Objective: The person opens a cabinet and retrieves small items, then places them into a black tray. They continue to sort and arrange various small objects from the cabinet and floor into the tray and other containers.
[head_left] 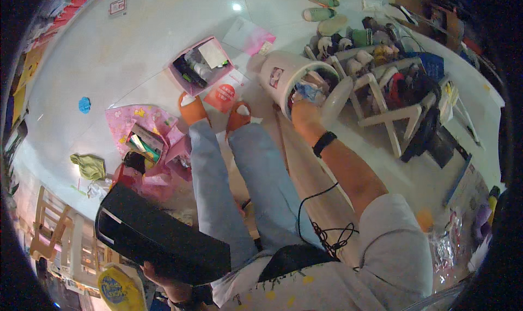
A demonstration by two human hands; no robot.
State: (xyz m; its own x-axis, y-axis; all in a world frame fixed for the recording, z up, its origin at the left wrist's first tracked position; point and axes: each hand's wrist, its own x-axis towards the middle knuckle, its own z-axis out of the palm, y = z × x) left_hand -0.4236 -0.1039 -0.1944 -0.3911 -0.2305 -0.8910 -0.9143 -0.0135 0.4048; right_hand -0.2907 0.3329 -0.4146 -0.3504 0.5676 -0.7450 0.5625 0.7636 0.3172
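A black box (167, 239) leans over my left thigh. My left hand (165, 278) supports it from its near side, the fingers mostly hidden by it. My right hand (304, 111) reaches into the mouth of a white bin (273, 70), which appears tilted towards me. Crumpled waste (310, 90), part of it blue and white, shows inside the bin beyond this hand. My right fingers are hidden in there, so whether they grip anything cannot be seen. A pale plastic bag or liner (337, 102) hangs over the bin's rim on the right.
An open pink box (200, 66) holding bottles stands beyond my feet. Left of my legs, a small box (145, 143) lies on pink patterned paper (139, 115). A shoe rack (380, 102) crowded with shoes stands to the right. Looped black cable (337, 235) lies by my right thigh.
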